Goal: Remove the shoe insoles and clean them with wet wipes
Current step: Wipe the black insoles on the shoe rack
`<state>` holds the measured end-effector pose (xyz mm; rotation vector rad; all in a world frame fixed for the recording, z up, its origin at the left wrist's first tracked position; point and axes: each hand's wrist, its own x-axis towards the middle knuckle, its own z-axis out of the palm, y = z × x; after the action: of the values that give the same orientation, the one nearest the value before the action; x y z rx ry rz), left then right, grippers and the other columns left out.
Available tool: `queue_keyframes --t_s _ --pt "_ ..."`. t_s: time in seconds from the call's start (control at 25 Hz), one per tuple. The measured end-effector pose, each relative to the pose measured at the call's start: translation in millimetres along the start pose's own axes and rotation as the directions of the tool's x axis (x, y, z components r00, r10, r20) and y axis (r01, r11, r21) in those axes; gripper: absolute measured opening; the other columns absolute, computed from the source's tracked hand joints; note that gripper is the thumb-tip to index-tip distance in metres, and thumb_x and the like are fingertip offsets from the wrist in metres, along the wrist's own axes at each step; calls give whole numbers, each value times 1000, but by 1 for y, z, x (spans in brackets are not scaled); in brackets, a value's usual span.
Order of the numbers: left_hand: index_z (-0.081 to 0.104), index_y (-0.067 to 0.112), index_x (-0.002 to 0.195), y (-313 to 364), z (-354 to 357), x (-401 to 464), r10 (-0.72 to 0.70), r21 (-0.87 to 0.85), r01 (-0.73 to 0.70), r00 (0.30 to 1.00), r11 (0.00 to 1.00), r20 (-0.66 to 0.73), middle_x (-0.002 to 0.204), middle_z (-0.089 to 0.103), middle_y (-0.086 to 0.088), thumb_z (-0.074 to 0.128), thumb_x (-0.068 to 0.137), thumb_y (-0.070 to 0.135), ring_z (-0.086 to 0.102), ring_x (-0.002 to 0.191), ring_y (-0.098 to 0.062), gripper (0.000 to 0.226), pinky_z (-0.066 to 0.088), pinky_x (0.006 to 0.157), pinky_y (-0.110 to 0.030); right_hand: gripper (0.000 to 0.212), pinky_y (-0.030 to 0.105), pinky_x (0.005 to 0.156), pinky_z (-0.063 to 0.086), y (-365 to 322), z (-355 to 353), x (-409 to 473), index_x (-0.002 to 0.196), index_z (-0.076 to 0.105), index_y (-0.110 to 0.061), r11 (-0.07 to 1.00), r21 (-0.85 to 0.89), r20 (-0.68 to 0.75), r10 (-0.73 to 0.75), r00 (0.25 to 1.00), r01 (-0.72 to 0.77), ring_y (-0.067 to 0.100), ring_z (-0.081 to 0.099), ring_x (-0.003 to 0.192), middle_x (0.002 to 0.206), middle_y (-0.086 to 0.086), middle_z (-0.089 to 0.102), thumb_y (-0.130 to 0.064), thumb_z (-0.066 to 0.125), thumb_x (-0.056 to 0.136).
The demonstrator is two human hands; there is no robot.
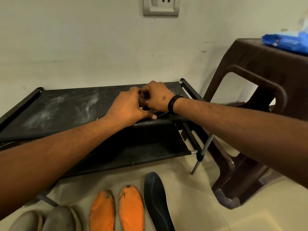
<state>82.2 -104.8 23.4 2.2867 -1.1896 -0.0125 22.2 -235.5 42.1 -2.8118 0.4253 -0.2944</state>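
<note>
at the lower left of the frame a pair of grey-brown shoes (45, 220) stands on the floor, toes up toward the rack. just right of them, bottom centre, two orange insoles (116, 211) lie side by side, apart from each other, their toe ends scuffed dark and grimy. a black insole (156, 204) lies just right of those, long and contoured, with a faint curved line across it.

in the middle of the frame both hands meet on the top tier of the black fabric shoe rack (55, 110), which shows pale dusty smears toward its left. the left hand (128, 107) has its fingers curled in, thumb flat near the front edge. the right hand (156, 97), black band at the wrist, curls over the same spot. they look closed on something dark, probably a shoe being worked for its insole, but the hands cover it and i cannot tell what it is.

judging by the one black insole out, its mate is likely the step in hand. it would go best lifted from the heel and peeled slowly so it does not tear.

at the upper right a blue pack of wipes (286, 43) sits on a brown plastic stool (250, 67), well apart from the insoles.
</note>
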Motion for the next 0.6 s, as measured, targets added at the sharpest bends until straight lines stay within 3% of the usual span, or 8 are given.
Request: queue_keyframes --t_s 0.08,0.24,0.4,0.6 --pt "50 15 132 1 -1 0 4 -17 -4 1000 1000 0 108 67 3 92 57 54 66 104 -19 94 56 89 -34 18 16 59 42 -5 0 -3 68 59 -18 998 47 27 -42 999 41 10 58 66 70 -4 62 -6 62 82" --pt "38 15 149 1 0 -1 -12 35 12 1000 999 -16 111 67 -2 88 58 61 64 106 -20 113 53 93 -36 9 32 77 54 18 -7 11 82 64 -15 984 -160 -47 68 997 -75 23 64 86 89 5 68 -6 64 82" --pt "37 17 150 -1 0 -1 -10 42 10 1000 999 -8 110 67 -3 87 58 63 63 106 -20 114 54 93 -38 12 17 68 54 24 -16 -5 78 69 -14 995 100 71 -14 997 7 7 66 73 81 -2 72 -4 74 77" --pt "38 16 149 2 -1 -1 -10 35 10 1000 999 13 111 68 -1 86 60 63 64 105 -19 111 53 92 -34 16 19 68 49 38 -23 -5 75 66 -14 998 -54 68 13 998 -9 10 61 75 84 -1 71 1 69 79"
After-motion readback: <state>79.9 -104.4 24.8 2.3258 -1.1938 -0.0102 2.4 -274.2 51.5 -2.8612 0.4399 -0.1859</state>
